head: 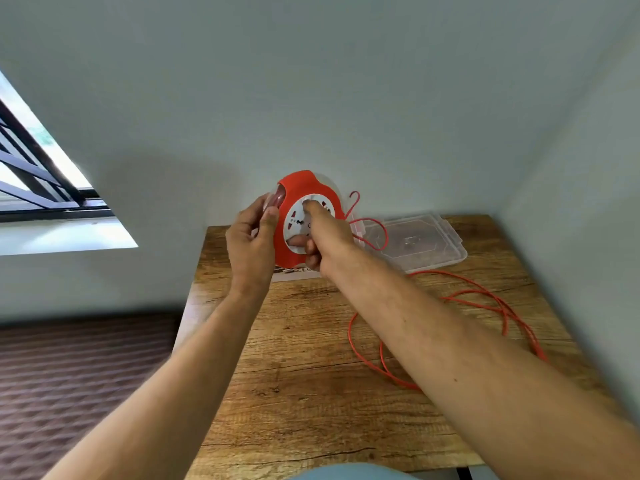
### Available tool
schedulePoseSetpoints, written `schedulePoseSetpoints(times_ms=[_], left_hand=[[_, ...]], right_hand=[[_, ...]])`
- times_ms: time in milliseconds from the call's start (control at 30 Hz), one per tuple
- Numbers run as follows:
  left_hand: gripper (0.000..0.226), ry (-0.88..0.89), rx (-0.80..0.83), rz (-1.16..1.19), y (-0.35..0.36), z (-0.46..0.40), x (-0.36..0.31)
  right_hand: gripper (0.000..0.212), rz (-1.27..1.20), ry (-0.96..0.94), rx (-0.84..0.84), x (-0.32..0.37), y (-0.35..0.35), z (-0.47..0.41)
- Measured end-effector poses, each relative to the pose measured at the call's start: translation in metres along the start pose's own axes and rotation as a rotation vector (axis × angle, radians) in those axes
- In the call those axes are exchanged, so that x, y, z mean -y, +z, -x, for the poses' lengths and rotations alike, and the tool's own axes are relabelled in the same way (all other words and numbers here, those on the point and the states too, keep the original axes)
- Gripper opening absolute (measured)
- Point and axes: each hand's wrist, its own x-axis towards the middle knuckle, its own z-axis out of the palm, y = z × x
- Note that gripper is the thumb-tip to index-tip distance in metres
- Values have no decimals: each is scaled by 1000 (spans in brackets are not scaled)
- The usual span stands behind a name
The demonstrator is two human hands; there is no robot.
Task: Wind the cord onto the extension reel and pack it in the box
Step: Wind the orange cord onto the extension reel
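Head view: your two bare arms reach forward over the desk [311, 393].
Reel: the red extension reel [300, 188] with its white socket face is held up off the desk, in front of the pale wall, between your hands.
Left hand: your left hand [251, 239] grips the reel's left edge, fingers curled round it, thumb on the front.
Right hand: your right hand [323, 233] is curled on the white face, index finger hooked near its top.
Cord: the red cord [498, 306] runs from behind the reel and lies in loose loops on the desk at right.
Box: the clear plastic box [415, 240] sits at the desk's far edge, just behind the reel.
Window: dark bars at far left.
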Motion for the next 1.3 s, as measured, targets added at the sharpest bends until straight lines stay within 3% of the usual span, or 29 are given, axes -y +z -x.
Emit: schedulePoseSetpoints(times_ms=[100,200,267,367,400,467,567,633,733,1000,1067,1133,1233,1300], left_hand=[[39,5,-1,-33,-4,1,-3],[34,-53,-20,20,-11,-5,-8],[25,-108,-49,75,-18,-10,-12],[14,-209,-15,105,-27,-17,-16],[16,-239,17,88,-30,-18,-18],[17,-287,90,44,-35,-19,-21],[15,-316,210,-18,-40,-15,-26],[16,-325,263,-96,-41,-14,-29],[17,-342,305,-194,-40,-11,-33],[17,-356,279,-171,-32,5,-31],[16,-343,263,-133,-31,7,-31],[11,-312,227,-79,-28,10,-31],[3,-262,140,43,-21,17,-31],[11,-207,95,94,-16,21,-31]], right_hand=[[30,20,-5,54,-4,-4,4],[25,209,-125,119,-8,-18,6],[25,479,-381,80,-11,-32,6],[14,960,-938,-35,-14,-49,9],[10,1080,-1093,0,-13,-53,11],[27,1368,-1356,115,-10,-60,13],[44,1648,-1540,291,-8,-69,18],[47,1763,-1536,355,-8,-73,20],[50,1958,-1521,321,-14,-78,22],[53,1944,-1676,122,-38,-68,24],[56,1827,-1686,62,-41,-67,25],[60,1554,-1570,-13,-42,-65,26],[64,1220,-1248,-168,-44,-57,32],[68,997,-994,-186,-46,-50,37]])
